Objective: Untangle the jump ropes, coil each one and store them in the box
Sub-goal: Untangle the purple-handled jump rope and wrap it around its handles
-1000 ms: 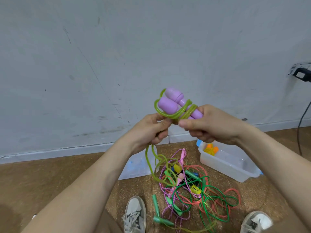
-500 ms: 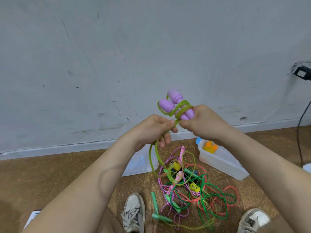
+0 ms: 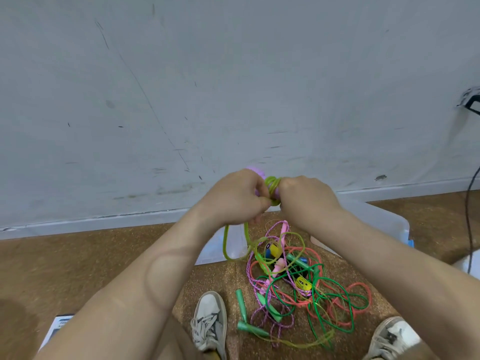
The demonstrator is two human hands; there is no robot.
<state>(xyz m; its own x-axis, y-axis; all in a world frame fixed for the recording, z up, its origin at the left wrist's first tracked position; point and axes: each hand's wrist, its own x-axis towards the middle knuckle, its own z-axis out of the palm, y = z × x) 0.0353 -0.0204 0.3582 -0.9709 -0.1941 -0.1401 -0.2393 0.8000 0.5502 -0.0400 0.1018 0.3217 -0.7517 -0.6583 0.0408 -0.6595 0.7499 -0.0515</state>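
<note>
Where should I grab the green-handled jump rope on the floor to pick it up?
Probably by the green handles, from above. They lie flat near the left shoe, at the edge of the rope pile, clear of most loops and stiffer than cord.

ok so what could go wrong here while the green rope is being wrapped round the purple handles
1. The tail of the green rope hangs down from the left hand into the pile of ropes on the floor, so pulling it could drag up other ropes.
2. The coil sits pinched between the left hand and the right hand; a loose grip may let the turns slip off.
</note>
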